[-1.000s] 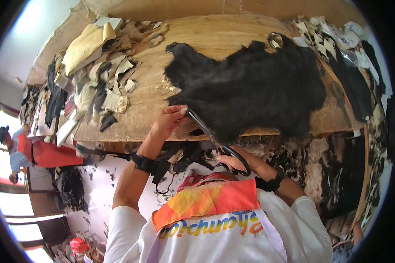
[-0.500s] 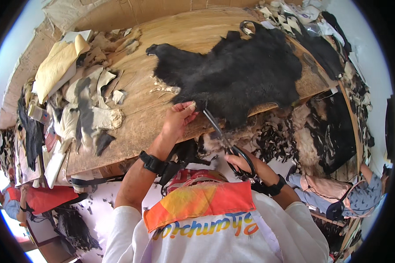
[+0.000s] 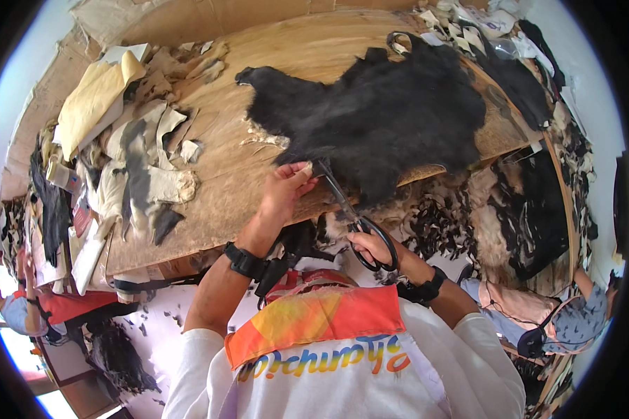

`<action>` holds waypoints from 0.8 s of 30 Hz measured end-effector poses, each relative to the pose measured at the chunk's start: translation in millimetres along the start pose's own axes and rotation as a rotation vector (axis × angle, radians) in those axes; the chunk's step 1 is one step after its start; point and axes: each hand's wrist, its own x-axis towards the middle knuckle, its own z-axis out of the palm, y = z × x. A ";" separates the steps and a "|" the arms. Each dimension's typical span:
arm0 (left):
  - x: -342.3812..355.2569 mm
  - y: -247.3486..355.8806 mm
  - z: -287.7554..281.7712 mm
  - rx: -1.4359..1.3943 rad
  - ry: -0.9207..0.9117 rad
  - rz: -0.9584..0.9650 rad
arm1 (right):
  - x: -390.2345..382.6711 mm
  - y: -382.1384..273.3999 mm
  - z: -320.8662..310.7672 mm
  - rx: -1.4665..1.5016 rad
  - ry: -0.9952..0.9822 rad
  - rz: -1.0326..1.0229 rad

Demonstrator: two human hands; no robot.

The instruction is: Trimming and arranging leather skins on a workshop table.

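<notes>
A large black furry hide (image 3: 370, 122) lies spread over the wooden table, its near edge hanging a little past the front. My left hand (image 3: 285, 187) pinches the hide's near left edge between thumb and fingertips, where a small pale bit shows. In my right hand (image 3: 372, 246) are long scissors (image 3: 342, 198) with black handle loops, slanting up and to the left. The blade tips touch or overlap the hide's edge just right of my left fingertips. How far the blades are parted there is hard to see.
Pale and grey hide scraps (image 3: 143, 174) and a folded cream sheet (image 3: 98, 98) lie at left on the wooden table (image 3: 217, 167). Black offcuts (image 3: 433, 227) are heaped below its front edge. One person (image 3: 24, 307) is at far left, another (image 3: 538, 318) at right.
My right hand and the scissors have shifted slightly left and up, and both handle loops now show spread apart. My left hand stays at the hide's edge. The person at left has moved.
</notes>
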 end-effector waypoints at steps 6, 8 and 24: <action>0.5 -7.5 -1.9 -0.039 0.035 0.017 | -6.4 -5.9 -7.3 -0.007 -0.034 -0.024; 0.0 -8.5 -1.1 -0.045 0.044 0.017 | -6.9 -11.7 -15.1 -0.122 -0.031 0.006; -12.8 -11.5 6.8 -0.039 0.165 0.040 | 23.5 -56.0 -76.3 -0.542 -0.252 0.059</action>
